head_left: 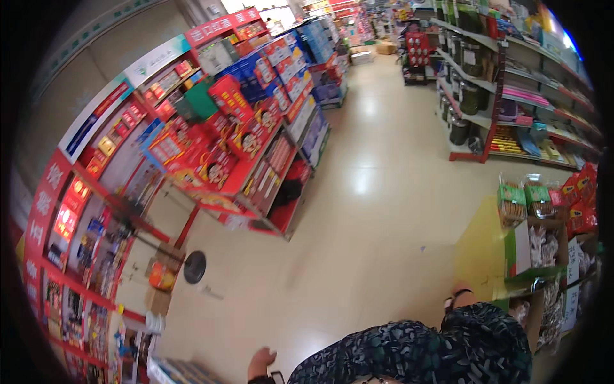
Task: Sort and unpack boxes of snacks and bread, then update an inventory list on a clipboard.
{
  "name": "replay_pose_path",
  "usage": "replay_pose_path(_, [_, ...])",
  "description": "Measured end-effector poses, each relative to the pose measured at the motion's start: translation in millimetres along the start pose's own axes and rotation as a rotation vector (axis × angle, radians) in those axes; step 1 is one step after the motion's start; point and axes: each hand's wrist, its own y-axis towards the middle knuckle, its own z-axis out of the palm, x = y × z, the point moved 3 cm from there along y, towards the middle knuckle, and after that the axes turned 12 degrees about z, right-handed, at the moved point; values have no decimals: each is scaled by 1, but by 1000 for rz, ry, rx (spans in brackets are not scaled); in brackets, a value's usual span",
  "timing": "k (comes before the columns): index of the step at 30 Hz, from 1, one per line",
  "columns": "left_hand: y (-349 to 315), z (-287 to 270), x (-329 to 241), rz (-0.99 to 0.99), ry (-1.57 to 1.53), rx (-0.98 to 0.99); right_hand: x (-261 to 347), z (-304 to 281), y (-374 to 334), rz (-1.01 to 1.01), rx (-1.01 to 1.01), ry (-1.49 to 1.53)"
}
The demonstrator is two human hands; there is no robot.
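Observation:
My left hand (261,362) hangs low at the bottom of the view, beside my dark leaf-patterned clothing (409,352). Its fingers are loosely bent and a little apart, with nothing visible in them; a dark band circles the wrist. The hand touches nothing and floats over the pale tiled floor (358,217). Nearest to it, at lower left, is the corner of a low stack with a blue and grey top (185,371). My right hand is out of view. On the right, a foot with a dark strap (459,298) shows beyond the patterned cloth.
Red gift boxes (236,99) fill a shelf unit at left, with blue cartons (262,73) behind. Red-framed wall shelves (83,173) line the far left, near a round black base (194,267). Packaged snacks (511,201) and cardboard boxes (519,246) stand at right, below tall shelving (489,115).

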Motion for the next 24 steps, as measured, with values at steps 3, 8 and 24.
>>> replay_pose_path(3, [116, -172, -103, 254, -82, -264, -83, 14, 46, 273, 66, 72])
replay_pose_path(8, [298, -313, -242, 549, -232, -283, -45, -39, 109, -23, -25, 129])
replay_pose_path(24, [703, -407, -205, 221, -142, 278, 282, -622, 423, -245, -283, 957])
